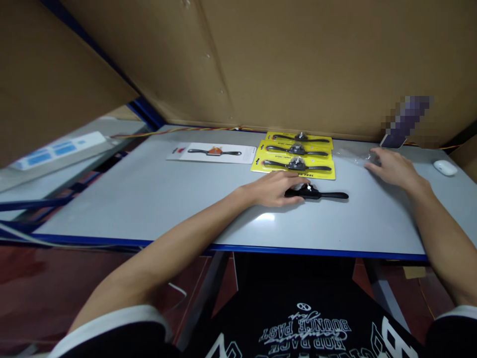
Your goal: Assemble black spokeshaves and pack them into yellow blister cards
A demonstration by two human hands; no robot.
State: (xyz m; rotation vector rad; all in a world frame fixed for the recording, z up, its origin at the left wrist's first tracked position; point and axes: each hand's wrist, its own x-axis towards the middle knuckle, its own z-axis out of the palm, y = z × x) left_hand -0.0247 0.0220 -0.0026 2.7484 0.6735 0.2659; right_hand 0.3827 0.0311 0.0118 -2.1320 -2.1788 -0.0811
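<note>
Fingers of the left hand (273,189) are wrapped around the left handle of a black spokeshave (315,194), thumb on the near side. Its long axis runs left to right, body and free handle extending rightward from those fingertips; the left hand is nearer. Farther back, the right hand (393,167) touches clear plastic (354,157) lying leftward; whether it grips, I cannot tell.

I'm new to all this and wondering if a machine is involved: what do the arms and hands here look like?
They are a person's, with no machine parts or cables visible on them. The left hand and right hand show no gloves, rings or watch. The forearms are bare below short black sleeves edged with a white band.
</note>
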